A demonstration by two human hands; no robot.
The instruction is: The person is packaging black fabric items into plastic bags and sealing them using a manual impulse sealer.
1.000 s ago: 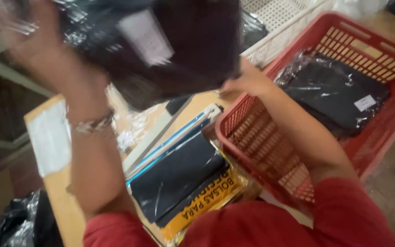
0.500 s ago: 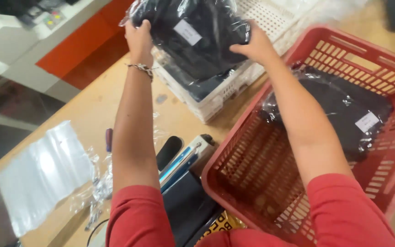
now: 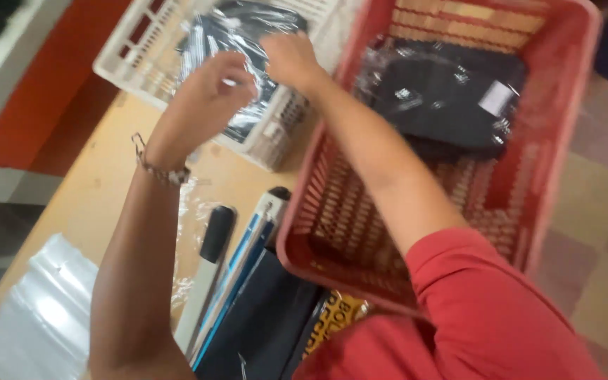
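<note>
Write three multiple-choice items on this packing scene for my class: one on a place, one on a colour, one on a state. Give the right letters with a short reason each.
1. Where does the bagged dark garment under both hands lie?
A. in the white basket
B. on the floor
C. on the stack of clear bags

2. What colour is the large crate at the right?
A. blue
B. red
C. green

3. How full is the red crate?
A. empty
B. heaped over the rim
C. one bagged dark garment at its far end

Answers:
1 A: the left hand and right hand rest on the bagged garment inside the white basket.
2 B: the crate has red lattice walls.
3 C: a single wrapped dark garment lies at its far end; the near floor of the crate is bare.
</note>
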